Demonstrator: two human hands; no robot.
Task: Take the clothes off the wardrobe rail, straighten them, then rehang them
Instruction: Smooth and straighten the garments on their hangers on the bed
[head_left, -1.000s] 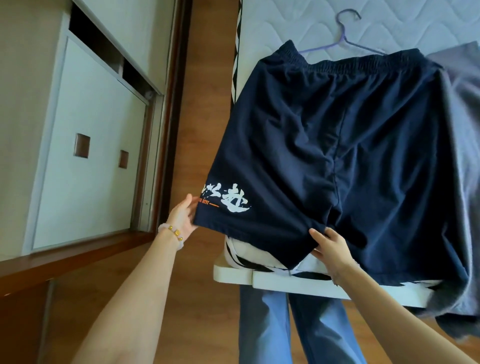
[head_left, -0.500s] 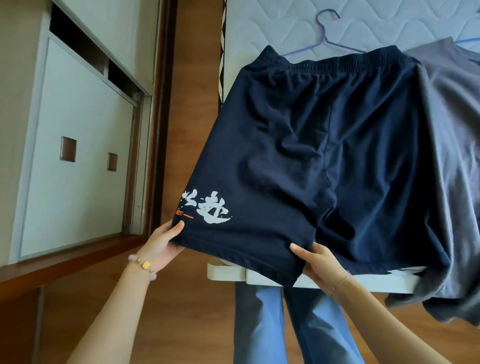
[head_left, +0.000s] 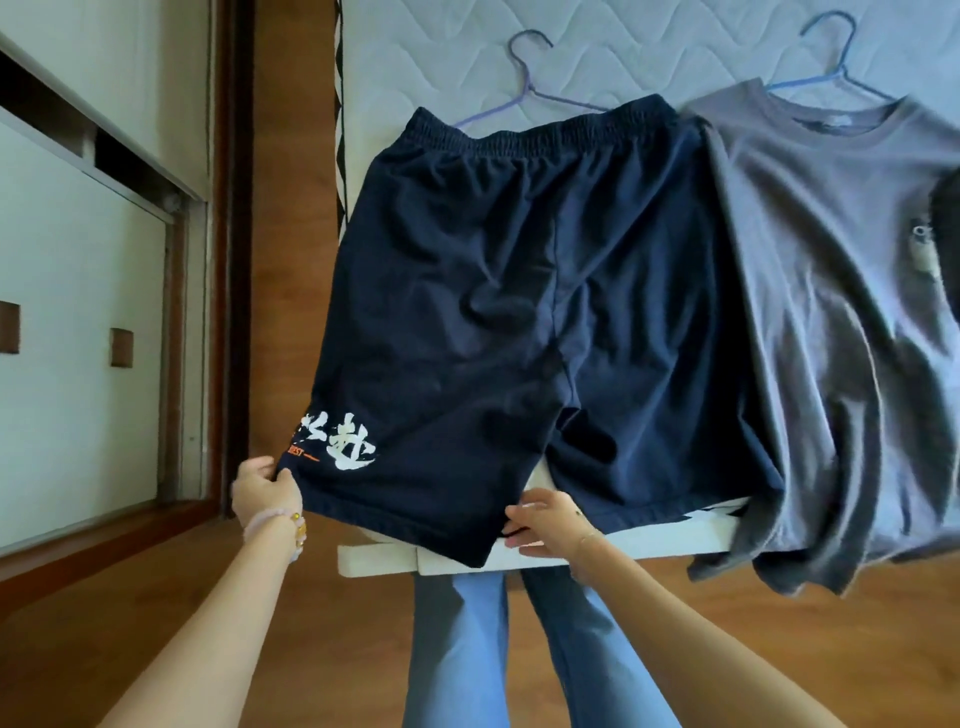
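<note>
Spread flat on the mattress (head_left: 597, 47), the navy shorts (head_left: 493, 312) lie with the waistband away from the person and both leg hems at the near edge of the bed. The left hand (head_left: 265, 491) is closed on the outer corner of the left leg hem, just below the white printed characters (head_left: 337, 447); the right hand (head_left: 545, 525) pinches the inner corner of the same leg, near the crotch seam. That hem hangs slightly over the bed edge between the two hands. A purple hanger (head_left: 524, 88) is partly hidden under the waistband, and only its hook and shoulders show. Beside the shorts, touching along one side, lies a grey T-shirt (head_left: 831, 312) on a blue hanger (head_left: 831, 62).

The fabric appears to be a light, soft knit: it creases readily, as the folds around the crotch show, and should neither slip nor resist. Judged from this, hem corners are the best holds for pulling a leg taut, while the elasticated waistband offers the firmest grip for lifting and rehanging.
</note>
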